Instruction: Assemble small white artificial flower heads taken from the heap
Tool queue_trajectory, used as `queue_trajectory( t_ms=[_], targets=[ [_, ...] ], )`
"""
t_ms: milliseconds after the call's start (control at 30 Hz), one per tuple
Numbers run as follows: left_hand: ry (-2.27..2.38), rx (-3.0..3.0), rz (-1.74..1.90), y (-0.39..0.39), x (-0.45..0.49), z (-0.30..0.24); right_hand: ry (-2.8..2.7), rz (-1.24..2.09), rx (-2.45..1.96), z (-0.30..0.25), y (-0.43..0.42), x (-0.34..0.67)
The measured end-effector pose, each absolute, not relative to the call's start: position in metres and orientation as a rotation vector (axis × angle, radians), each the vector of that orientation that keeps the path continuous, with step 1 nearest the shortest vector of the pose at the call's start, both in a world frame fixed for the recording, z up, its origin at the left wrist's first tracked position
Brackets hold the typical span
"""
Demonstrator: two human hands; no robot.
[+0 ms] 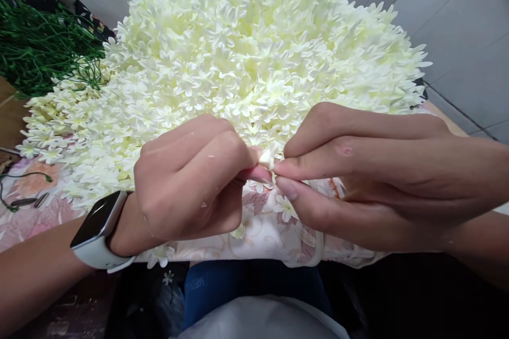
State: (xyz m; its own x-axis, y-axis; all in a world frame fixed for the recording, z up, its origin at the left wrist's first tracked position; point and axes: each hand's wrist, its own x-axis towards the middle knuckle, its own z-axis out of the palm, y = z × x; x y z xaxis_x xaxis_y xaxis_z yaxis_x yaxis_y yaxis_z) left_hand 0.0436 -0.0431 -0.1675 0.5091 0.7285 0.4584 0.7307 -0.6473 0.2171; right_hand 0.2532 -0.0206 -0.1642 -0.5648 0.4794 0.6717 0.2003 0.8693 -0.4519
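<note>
My left hand (194, 177), with a watch (99, 228) on its wrist, is closed, thumb and forefinger pinching a small white artificial flower (267, 159). From the other side, the thumb and forefinger of my right hand (358, 169) pinch the same flower. Most of it is hidden by the fingertips. Just behind both hands rises a large heap of white artificial flowers (258, 53). A loose flower (285, 206) lies on the cloth below my fingers.
A flower-patterned cloth (246, 246) covers the table. At the left lies a bundle of green plastic stems (40, 47), with a single stem (27, 176) nearer me. Tiled walls (465, 37) stand behind and at the right.
</note>
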Motion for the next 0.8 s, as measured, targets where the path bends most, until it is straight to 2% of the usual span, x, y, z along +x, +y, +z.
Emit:
queue_trajectory(
  t_ms=[267, 533, 800],
  targets=[
    [-1.316, -2.677, -1.026, -0.042, 0.037, -0.174, -2.180, 0.452, -0.502, -0.163, -0.022, 0.252],
    [-1.338, -2.635, -0.799, -0.047, 0.042, -0.168, -2.305, 0.473, -0.397, -0.160, -0.013, 0.255],
    [-1.298, -2.625, -0.814, -0.047, 0.045, -0.173, -2.259, 0.385, -0.468, -0.167, -0.020, 0.251]
  ],
)
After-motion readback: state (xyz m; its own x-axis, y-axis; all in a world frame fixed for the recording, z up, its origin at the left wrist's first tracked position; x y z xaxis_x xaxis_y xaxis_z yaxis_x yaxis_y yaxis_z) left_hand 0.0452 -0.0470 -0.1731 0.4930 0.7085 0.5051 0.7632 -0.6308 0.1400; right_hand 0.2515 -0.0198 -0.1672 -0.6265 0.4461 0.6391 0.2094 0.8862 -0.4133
